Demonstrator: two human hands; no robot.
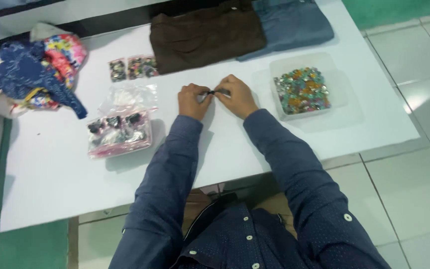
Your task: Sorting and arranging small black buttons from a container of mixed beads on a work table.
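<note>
My left hand point(193, 101) and my right hand point(236, 95) meet over the middle of the white table point(51, 169). Together they pinch a small dark piece point(211, 92) between their fingertips. Its exact shape is too small to tell. Right of my hands stands a clear plastic tub point(339, 74) filled with several small colourful pieces point(302, 89). To the left lies a clear plastic bag point(120, 130) holding several small dark pieces.
Two small clear packets point(132, 67) lie behind the bag. A folded brown cloth point(205, 35) and a folded blue cloth point(292, 22) rest at the table's far edge. A heap of patterned fabric point(33, 69) sits at the far left. Tiled floor point(414, 164) lies to the right.
</note>
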